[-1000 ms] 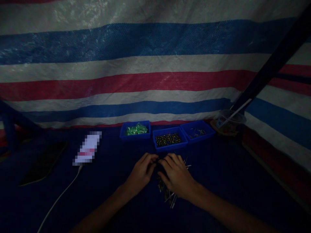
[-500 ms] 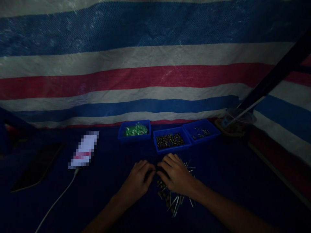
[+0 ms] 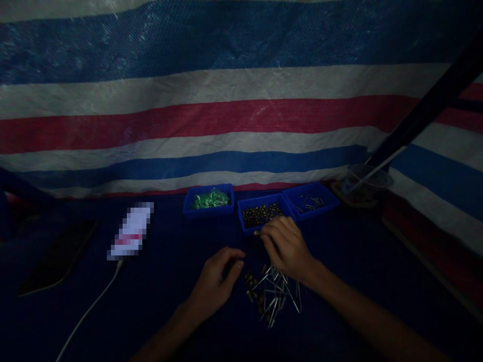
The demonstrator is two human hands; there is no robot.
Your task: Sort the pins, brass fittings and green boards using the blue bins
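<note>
My right hand point(image 3: 287, 246) is raised at the front edge of the middle blue tray point(image 3: 247, 232). Its thumb and fingers pinch a small brass-coloured piece point(image 3: 257, 234), too dark to identify further. Many similar small brass-coloured parts point(image 3: 260, 215) fill that tray. My left hand point(image 3: 217, 276) rests on the dark blue table surface, fingers curved, with a small gap between thumb and forefinger and nothing visible there. To its right lies a loose heap of thin silvery metal rods point(image 3: 277, 296), mixed with several brass-coloured pieces point(image 3: 251, 286) on the near left side.
A left blue tray point(image 3: 209, 213) holds green shiny plastic, and a right blue tray point(image 3: 327, 207) some short metal pins. A plastic cup point(image 3: 368, 178) with a straw stands at back right. Leftward lie a blurred lit phone point(image 3: 130, 231) on a white cable point(image 3: 88, 309) and a dark tablet-like device point(image 3: 58, 261).
My right hand has moved up and forward, away from my left hand, to the middle tray, uncovering more of the rod heap. My left hand has barely moved; its thumb and forefinger remain close together.
</note>
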